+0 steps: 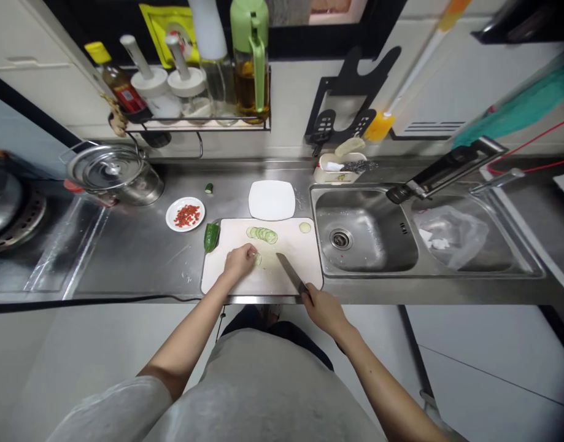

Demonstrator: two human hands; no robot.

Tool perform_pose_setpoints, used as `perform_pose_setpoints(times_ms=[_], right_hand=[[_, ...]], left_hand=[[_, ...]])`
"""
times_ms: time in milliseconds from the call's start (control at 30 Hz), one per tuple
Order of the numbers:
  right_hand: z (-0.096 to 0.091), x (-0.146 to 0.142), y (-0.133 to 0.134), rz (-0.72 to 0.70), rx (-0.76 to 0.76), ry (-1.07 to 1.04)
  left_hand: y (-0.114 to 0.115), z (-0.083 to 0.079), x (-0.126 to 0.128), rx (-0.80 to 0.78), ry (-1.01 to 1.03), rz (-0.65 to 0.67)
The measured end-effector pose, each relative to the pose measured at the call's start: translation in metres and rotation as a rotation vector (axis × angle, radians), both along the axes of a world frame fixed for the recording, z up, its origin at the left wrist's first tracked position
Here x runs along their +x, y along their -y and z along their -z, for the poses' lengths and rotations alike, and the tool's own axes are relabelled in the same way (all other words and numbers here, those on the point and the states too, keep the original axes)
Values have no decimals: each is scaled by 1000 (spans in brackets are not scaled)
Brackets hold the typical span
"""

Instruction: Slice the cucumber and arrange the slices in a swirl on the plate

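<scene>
My left hand (239, 260) rests on the pale cutting board (304, 261), fingers pinched around a small piece of cucumber (258, 258). My right hand (322, 307) grips the handle of a knife (288, 272) whose blade lies angled across the board toward the left hand. A row of cucumber slices (262, 234) lies at the board's far side, with one lone slice (304, 227) near the far right corner. A cucumber half (211, 236) lies at the board's left edge.
A small plate of chopped red chilli (185, 214), a cucumber end (208, 188) and an empty white plate (271, 199) sit behind the board. A lidded steel pot (113, 172) stands left, a double sink (369, 236) right. A condiment rack (196, 123) hangs on the wall.
</scene>
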State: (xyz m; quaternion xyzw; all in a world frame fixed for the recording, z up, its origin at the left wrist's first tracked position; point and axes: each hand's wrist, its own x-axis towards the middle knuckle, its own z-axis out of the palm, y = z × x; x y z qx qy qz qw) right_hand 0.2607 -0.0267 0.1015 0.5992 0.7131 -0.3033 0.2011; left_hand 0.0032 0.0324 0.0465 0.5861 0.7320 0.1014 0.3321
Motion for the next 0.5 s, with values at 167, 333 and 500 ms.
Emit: perform_pose_setpoints(times_ms=[167, 333, 500], right_hand=[[-1, -32, -4, -108, 18, -8], [7, -49, -8, -160, 57, 12], [5, -55, -11, -190, 35, 17]], left_hand=[[-2, 6, -13, 71, -160, 47], [-3, 12, -15, 12, -157, -12], [-5, 16, -12, 7, -169, -38]])
